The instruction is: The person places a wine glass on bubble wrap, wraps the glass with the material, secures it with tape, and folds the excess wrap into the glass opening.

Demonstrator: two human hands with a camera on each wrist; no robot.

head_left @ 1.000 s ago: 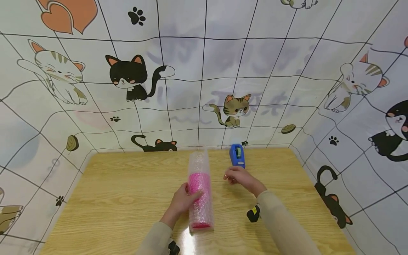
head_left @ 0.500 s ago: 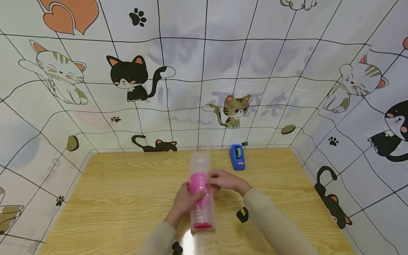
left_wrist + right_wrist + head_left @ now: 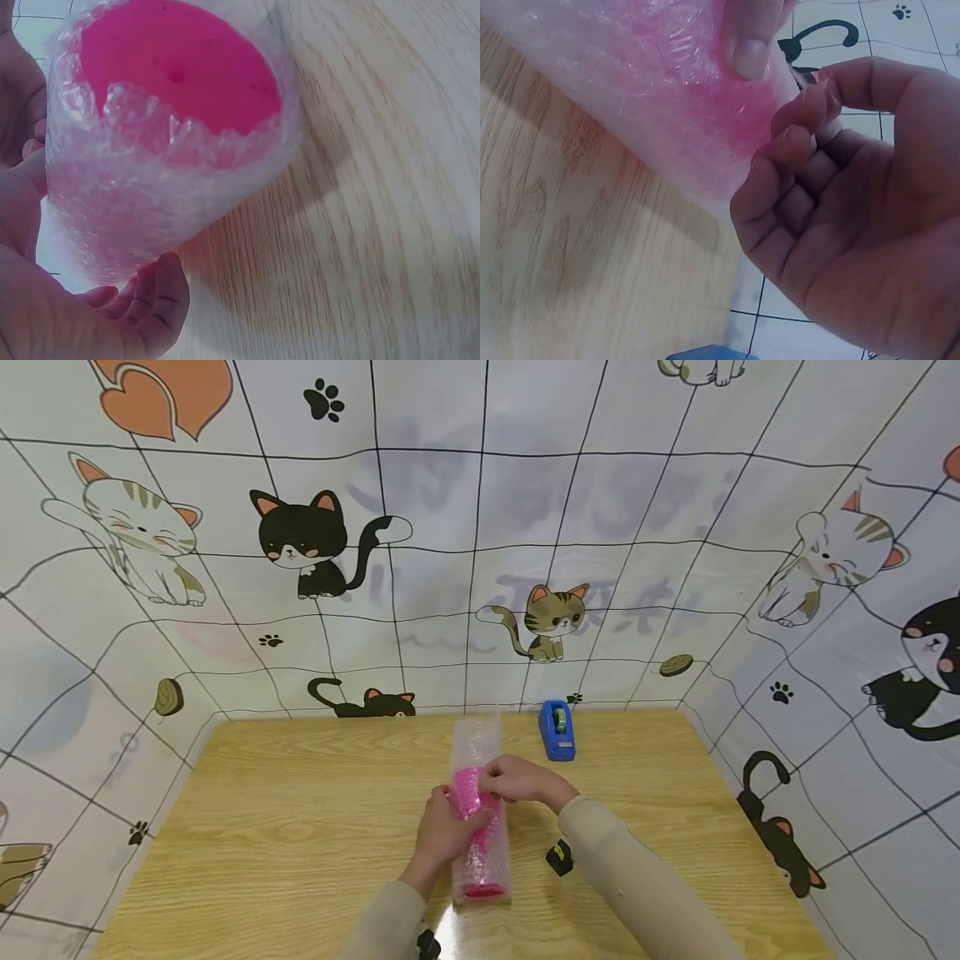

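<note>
A pink cylinder (image 3: pixel 467 787) lies lengthwise on the table, rolled in clear bubble wrap (image 3: pixel 476 740) that extends past its far end. In the left wrist view its round pink end (image 3: pixel 195 67) shows inside the wrap's edge. My left hand (image 3: pixel 444 832) grips the roll from the left, thumb across the top and fingers around the side. At the roll's upper right, my right hand (image 3: pixel 519 778) has its thumb and index fingertips pinched on a small strip that looks like clear tape, close against the wrap. Its other fingers are curled in.
A blue tape dispenser (image 3: pixel 557 732) stands at the back of the wooden table (image 3: pixel 300 810), right of the roll. Behind and beside the table hangs a white cloth (image 3: pixel 420 635) printed with cats and grid lines.
My right hand has moved left from beside the tape dispenser to the roll's right side. My left hand keeps its grip, and the roll has shifted slightly right.
</note>
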